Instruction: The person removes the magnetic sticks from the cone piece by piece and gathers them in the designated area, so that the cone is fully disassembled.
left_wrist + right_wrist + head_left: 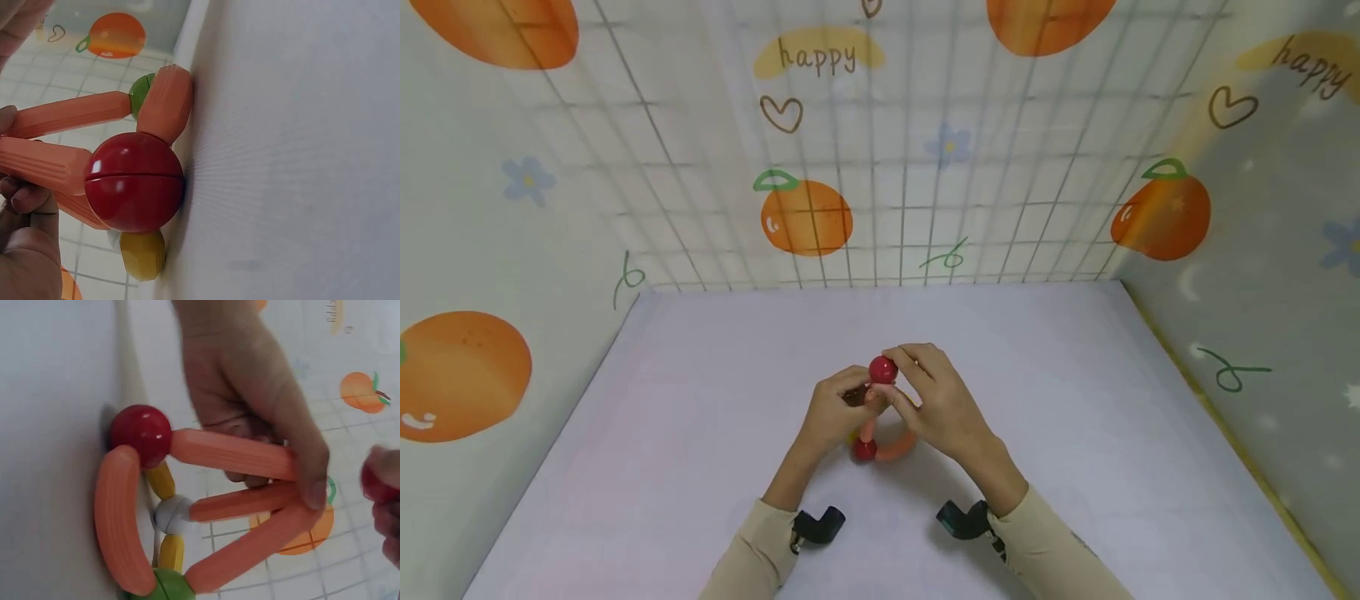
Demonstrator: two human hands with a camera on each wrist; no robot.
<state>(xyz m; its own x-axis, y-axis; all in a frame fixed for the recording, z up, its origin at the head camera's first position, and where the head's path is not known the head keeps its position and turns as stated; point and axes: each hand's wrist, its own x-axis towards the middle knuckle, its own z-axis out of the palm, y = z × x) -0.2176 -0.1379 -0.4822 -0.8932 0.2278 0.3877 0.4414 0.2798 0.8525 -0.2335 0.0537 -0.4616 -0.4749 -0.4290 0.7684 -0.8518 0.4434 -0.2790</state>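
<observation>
"happy" stood on the backdrop (692, 137). Your left hand (835, 410) pinched rods (234, 454) of a frame (117, 519) on the desk (647, 492); your right hand's (946, 402) fingers pinched a red ball (883, 370). Only wrist views showed the green ball (170, 584).

From above, the head view faces forward and down, far enough back to take in the left hand (837, 410), the right hand (946, 403), the tabletop (647, 467) and the printed backdrop (880, 125) behind. The left wrist view looks from close and low, turned sideways so the tabletop fills its right half; the right wrist view, also near, is turned the opposite way, tabletop at left. Both wrist views share the stick-and-ball frame (47, 164), including its lower red ball (134, 203) and green ball (172, 584).
</observation>
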